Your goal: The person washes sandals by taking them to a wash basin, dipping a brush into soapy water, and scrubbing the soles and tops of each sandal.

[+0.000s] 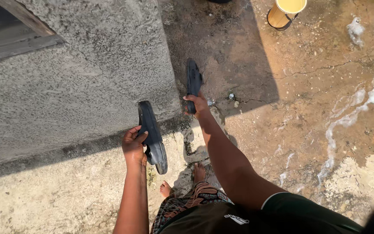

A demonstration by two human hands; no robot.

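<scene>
Left hand (133, 145) grips one black slide sandal (152, 136), right hand (198, 105) grips the other sandal (193, 84), both held against the rough concrete wall (87, 78), apparently mid-placement.

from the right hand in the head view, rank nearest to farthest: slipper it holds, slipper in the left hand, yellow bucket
1. Black slipper, gripped by the right hand, by the wall corner.
2. Other slipper, held in the left hand, lower left.
3. Yellow bucket, at the top edge.
</scene>
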